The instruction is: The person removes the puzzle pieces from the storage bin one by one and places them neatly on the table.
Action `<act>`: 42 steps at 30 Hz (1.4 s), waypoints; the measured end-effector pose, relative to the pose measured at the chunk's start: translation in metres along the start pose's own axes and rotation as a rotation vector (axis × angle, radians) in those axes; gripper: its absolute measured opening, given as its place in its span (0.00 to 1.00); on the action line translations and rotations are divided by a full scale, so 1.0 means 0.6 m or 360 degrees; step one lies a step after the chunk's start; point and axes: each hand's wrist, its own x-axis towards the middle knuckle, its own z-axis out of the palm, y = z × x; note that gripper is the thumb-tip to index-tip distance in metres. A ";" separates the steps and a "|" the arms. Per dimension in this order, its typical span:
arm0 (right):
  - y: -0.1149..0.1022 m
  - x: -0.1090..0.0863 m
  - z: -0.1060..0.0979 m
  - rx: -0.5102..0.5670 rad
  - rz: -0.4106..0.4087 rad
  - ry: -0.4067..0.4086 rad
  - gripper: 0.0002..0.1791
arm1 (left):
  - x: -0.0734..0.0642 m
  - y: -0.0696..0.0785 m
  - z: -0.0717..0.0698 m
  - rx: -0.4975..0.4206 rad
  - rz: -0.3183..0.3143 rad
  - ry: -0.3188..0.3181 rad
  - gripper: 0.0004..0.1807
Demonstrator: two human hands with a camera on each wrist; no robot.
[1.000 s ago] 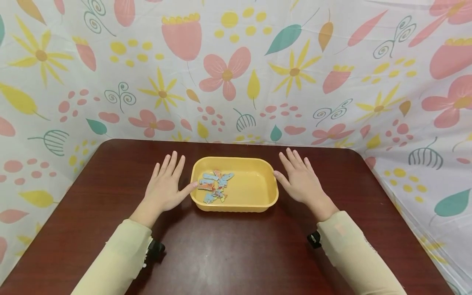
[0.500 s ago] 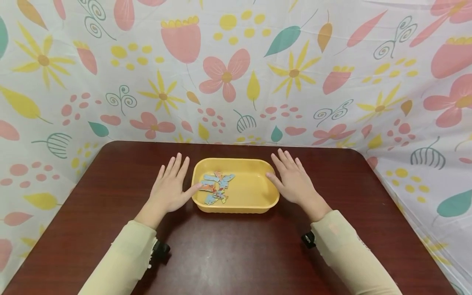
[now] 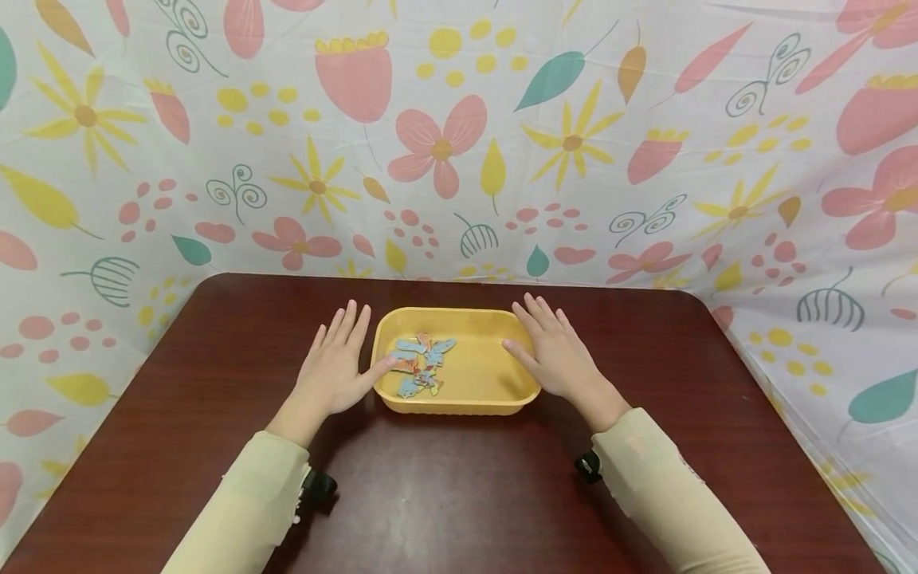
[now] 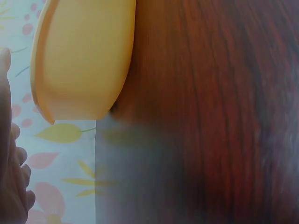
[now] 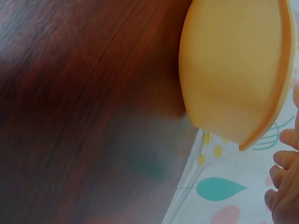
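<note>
A yellow plastic tray sits on the dark table. Several flat, irregular pieces, light blue with orange, red and yellow patches, lie in its left half; they look like cut card. My left hand is at the tray's left end, fingers straight and pointing away, its thumb over the left rim. My right hand is at the right end, fingers straight, thumb over the right rim. Neither hand holds anything; whether they touch the rim I cannot tell. Both wrist views show the tray's outer wall with fingertips at the image edge.
The reddish-brown wooden table extends around the tray, with rounded far corners. Behind it and along both sides hangs a white cloth printed with flowers and leaves. A dark wrist device shows below each sleeve.
My right hand has moved left, bringing its thumb and fingers over the tray's right end. The left hand has shifted slightly right. The tray and pieces stay in place.
</note>
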 end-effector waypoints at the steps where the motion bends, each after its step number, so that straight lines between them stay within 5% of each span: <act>1: -0.003 0.001 0.000 0.0022 -0.0006 0.0002 0.39 | 0.000 0.000 0.001 -0.0021 0.0001 0.0006 0.50; 16: -0.054 0.030 0.016 0.0552 0.0013 0.0035 0.32 | 0.002 0.006 0.031 -0.0575 -0.0052 0.0133 0.47; 23: -0.074 0.051 0.036 0.1002 0.0235 0.0029 0.28 | 0.008 0.015 0.048 -0.0955 -0.0146 0.0198 0.38; 31: -0.095 0.071 0.062 0.1555 0.0631 -0.0210 0.29 | 0.006 0.016 0.069 -0.1230 -0.0332 0.0175 0.28; 37: -0.101 0.087 0.075 0.1651 0.0779 -0.0267 0.28 | 0.006 0.019 0.082 -0.1461 -0.0301 0.0243 0.27; 42: -0.106 0.098 0.085 0.1634 0.0826 -0.0294 0.23 | 0.009 0.024 0.082 -0.1518 -0.0271 0.0290 0.26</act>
